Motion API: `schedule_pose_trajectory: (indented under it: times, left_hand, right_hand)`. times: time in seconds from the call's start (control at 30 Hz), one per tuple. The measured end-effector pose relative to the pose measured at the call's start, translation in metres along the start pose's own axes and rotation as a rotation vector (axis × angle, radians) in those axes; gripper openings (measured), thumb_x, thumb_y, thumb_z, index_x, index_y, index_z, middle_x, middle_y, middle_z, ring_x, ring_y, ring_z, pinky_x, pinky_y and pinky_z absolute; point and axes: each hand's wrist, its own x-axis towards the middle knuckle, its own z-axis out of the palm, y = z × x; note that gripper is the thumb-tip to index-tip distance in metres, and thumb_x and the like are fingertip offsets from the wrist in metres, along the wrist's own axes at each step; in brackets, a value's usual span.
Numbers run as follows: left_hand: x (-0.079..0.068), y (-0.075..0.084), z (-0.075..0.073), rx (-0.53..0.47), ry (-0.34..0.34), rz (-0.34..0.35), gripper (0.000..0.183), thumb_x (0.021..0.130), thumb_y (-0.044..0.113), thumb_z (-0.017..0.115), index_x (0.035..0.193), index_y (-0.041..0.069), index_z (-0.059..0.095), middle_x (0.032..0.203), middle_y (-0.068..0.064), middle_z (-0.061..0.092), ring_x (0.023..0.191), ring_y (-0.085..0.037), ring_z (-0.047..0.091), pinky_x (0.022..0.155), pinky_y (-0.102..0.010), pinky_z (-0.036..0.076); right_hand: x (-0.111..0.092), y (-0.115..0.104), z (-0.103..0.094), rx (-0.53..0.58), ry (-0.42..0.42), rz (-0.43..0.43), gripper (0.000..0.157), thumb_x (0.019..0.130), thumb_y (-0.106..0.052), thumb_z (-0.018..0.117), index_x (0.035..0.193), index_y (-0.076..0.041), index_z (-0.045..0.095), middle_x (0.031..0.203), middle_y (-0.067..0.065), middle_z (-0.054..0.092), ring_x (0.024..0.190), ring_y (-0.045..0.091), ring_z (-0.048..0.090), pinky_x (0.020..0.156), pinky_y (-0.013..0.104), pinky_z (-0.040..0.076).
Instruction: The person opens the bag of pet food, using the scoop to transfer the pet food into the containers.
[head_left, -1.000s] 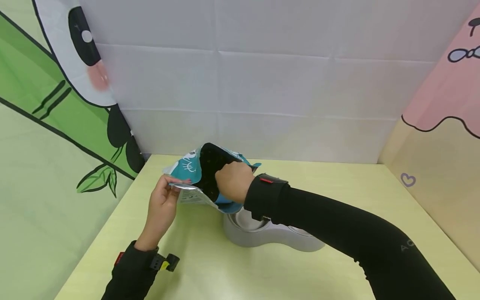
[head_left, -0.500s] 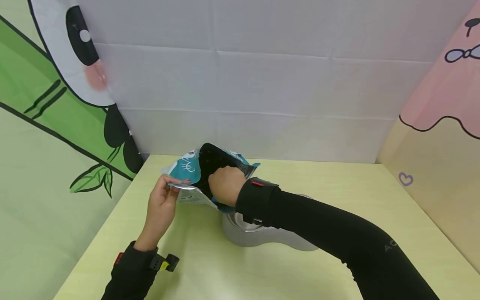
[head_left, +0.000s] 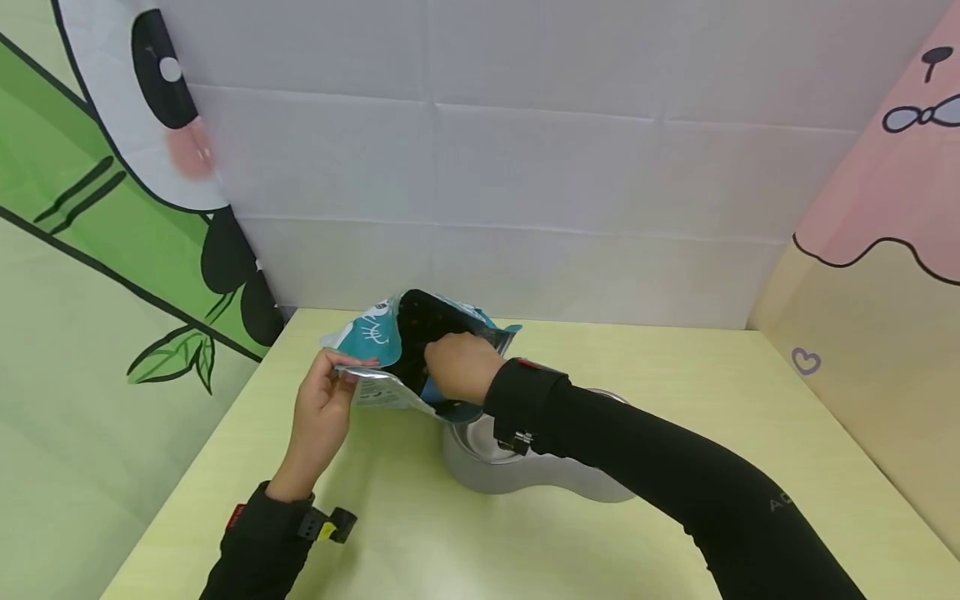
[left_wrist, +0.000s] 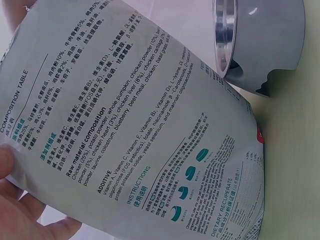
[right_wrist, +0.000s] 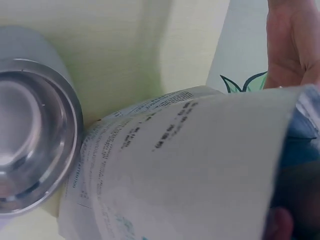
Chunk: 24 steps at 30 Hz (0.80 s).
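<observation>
One bag (head_left: 408,342), pliable, set just beyond the left end of the double bowl (head_left: 491,479); front printed in teal with a white whiskered animal drawing; mouth gaping wide toward the person, interior dark, edge silvery; back panel pale and smooth, densely lettered in teal and black, Chinese and English, with legible headings "COMPOSITION TABLE", "ADDITIVE" and "INSTRUCTIONS", a row of small teal bowl-like pictures, and a small red patch near one edge; whether it touches the double bowl cannot be told

One left hand (head_left: 322,404), to the left of the double bowl, pinching the bag's rim between thumb and fingers

One right hand (head_left: 463,367), beyond the double bowl's left end, sunk into the bag's mouth; fingers mostly hidden, so whether they grip anything cannot be told

One double bowl, grey body with curved, waisted side, shiny metal dishes; black sleeve (head_left: 637,442) of the right arm passing across it in the head view

One table (head_left: 390,542), pale yellow, beneath the double bowl

One white cloth backdrop (head_left: 540,167), creased, hanging behind the double bowl
</observation>
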Motion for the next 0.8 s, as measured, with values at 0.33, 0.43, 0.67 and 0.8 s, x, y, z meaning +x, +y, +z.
schedule_pose_trajectory:
  times: [0.33,0.43,0.67,0.8]
  left_hand:
    - [-0.001,-0.001,0.0,0.005,0.007,0.005,0.009,0.094,-0.001,0.037,0.1,-0.001,0.043,0.105,-0.014,0.059,0.103,-0.018,0.052,0.085,-0.017,0.04]
    - [-0.002,-0.002,-0.002,0.017,0.007,0.0,0.009,0.094,-0.001,0.037,0.1,0.0,0.043,0.105,-0.012,0.059,0.103,-0.015,0.051,0.085,-0.019,0.041]
    - [-0.001,-0.003,-0.004,-0.001,0.001,-0.003,0.009,0.093,-0.002,0.036,0.1,0.0,0.042,0.105,-0.013,0.055,0.104,-0.021,0.052,0.088,-0.018,0.04]
    - [-0.001,-0.003,-0.004,-0.015,-0.004,-0.011,0.01,0.093,-0.003,0.036,0.1,-0.001,0.042,0.105,-0.013,0.056,0.105,-0.019,0.051,0.088,-0.018,0.039]
  right_hand:
    - [0.003,0.012,0.012,0.145,0.033,0.01,0.026,0.094,-0.017,0.046,0.07,-0.01,0.052,0.06,0.002,0.045,0.055,0.014,0.045,0.053,0.026,0.036]
    - [0.004,0.014,0.014,0.158,0.039,0.003,0.029,0.094,-0.016,0.046,0.066,-0.011,0.05,0.057,0.001,0.041,0.053,0.014,0.042,0.054,0.026,0.033]
    - [0.004,0.017,0.013,0.152,0.062,-0.018,0.032,0.094,-0.016,0.045,0.063,-0.011,0.049,0.055,0.001,0.042,0.054,0.015,0.045,0.057,0.026,0.036]
    - [0.002,0.019,0.013,0.175,0.083,-0.026,0.03,0.094,-0.016,0.045,0.066,-0.009,0.053,0.056,0.002,0.045,0.056,0.016,0.048,0.06,0.028,0.041]
